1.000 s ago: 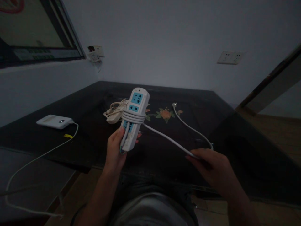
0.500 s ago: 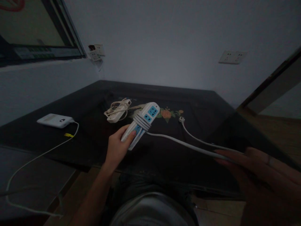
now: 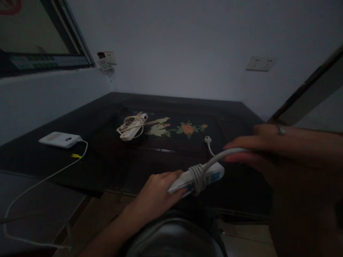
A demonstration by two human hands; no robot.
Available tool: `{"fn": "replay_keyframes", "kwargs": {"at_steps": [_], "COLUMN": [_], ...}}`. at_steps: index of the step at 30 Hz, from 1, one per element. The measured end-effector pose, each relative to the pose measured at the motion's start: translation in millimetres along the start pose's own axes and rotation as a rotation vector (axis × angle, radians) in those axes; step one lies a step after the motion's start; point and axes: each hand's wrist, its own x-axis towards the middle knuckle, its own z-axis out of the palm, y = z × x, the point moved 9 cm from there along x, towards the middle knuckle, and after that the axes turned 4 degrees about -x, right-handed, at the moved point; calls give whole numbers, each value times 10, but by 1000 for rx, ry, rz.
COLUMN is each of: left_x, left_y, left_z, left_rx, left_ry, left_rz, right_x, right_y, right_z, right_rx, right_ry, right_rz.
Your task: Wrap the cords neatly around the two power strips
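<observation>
My left hand (image 3: 163, 189) is closed around one end of a white power strip (image 3: 217, 172) with blue sockets, held above the table's near edge. Several turns of its grey-white cord (image 3: 197, 175) wrap round the strip's middle. From the wraps the cord runs up to my right hand (image 3: 268, 146), whose fingers pinch it to the right of the strip. The plug (image 3: 207, 139) at the cord's end lies on the table, beyond the strip. Part of the cord between plug and right hand is hidden.
A second power strip (image 3: 131, 131), bundled in its own cord, lies on the dark table (image 3: 102, 167) with a painted flower. At the left is a white power bank-like device (image 3: 60, 139) with a cable (image 3: 45, 178) hanging off the edge. Wall sockets (image 3: 260, 63) are behind.
The power strip has moved right and nearer to me in my left hand, turning flatter. My right hand has come up and inward, bringing the pinched cord close over the strip.
</observation>
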Motion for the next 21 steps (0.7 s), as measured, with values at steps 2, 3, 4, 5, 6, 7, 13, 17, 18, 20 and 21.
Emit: {"fn": "replay_keyframes", "kwargs": {"at_steps": [2, 3, 4, 5, 6, 7, 13, 17, 18, 20, 21], "left_x": [-47, -73, -100, -130, -161, -192, -427, -546, -560, -576, -584], "left_y": [86, 123, 158, 192, 224, 257, 535, 595, 557, 401, 281], "left_z": [84, 113, 128, 133, 131, 114, -100, -321, -377, -489, -551], "left_rx": [97, 151, 203, 248, 284, 311, 263, 44, -13, -101, -133], "left_ry": [-76, -107, -127, -138, -140, -127, 120, 334, 383, 494, 567], "left_rz": [28, 52, 84, 126, 175, 229, 631, 719, 694, 584, 496], "right_x": [88, 122, 153, 176, 191, 196, 109, -47, -100, -220, -280], "right_y": [-63, -26, 46, 140, 248, 349, 659, 642, 621, 562, 537], "right_z": [89, 138, 199, 273, 359, 450, 913, 1219, 1291, 1405, 1438], "right_rx": [73, 108, 153, 208, 270, 333, 489, 462, 438, 362, 314], "right_ry": [-31, -41, -58, -84, -121, -166, -449, -600, -628, -664, -665], "right_rz": [-109, -105, -73, -23, 39, 93, 206, 139, 100, -4, -50]}}
